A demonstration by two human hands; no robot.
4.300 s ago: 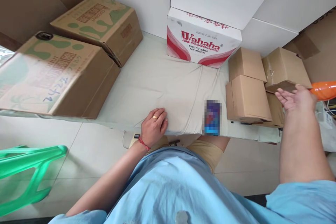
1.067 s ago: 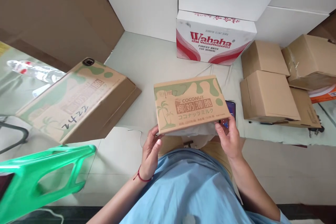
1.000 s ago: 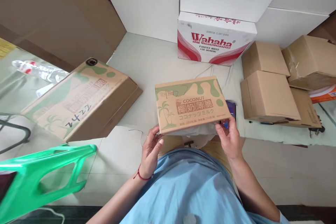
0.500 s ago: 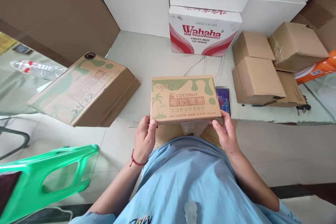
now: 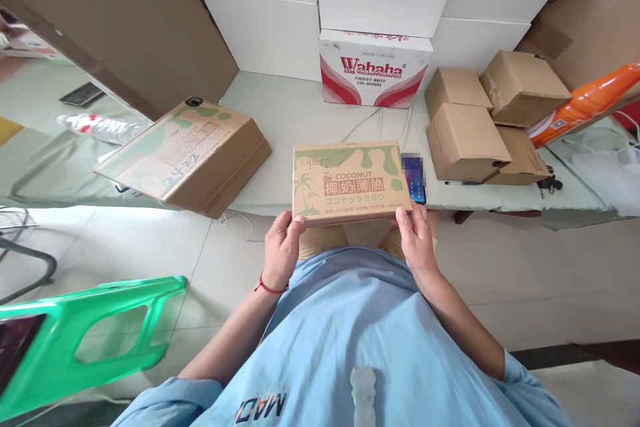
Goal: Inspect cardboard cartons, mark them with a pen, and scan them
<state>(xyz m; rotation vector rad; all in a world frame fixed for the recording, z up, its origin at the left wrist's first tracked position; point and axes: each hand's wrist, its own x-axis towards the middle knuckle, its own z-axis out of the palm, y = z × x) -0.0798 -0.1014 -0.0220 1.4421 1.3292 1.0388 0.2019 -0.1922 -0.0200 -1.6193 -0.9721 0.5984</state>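
Note:
Between my two hands is a brown cardboard box (image 5: 353,180) printed with green palms and the word COCONUT, its printed face turned up toward me. My left hand (image 5: 283,247) grips its near left corner, thumb on the edge and fingers partly hidden underneath. At the near right corner my right hand (image 5: 417,240) holds it the same way. Just right of the box, a phone (image 5: 414,188) with a lit screen lies on the cloth-covered table (image 5: 285,110). Whether the box's far side rests on the table, I cannot tell.
A similar coconut carton (image 5: 185,153) sits tilted at the left, near a plastic bottle (image 5: 100,127). Behind stands a white and red Wahaha carton (image 5: 375,73). Several small brown boxes (image 5: 467,140) and an orange bottle (image 5: 585,103) are at the right. A green stool (image 5: 115,300) stands lower left.
My view has shifted, so the table things sit differently in the frame. The right thumb now lies on the box's near edge. Both hands still hold the box.

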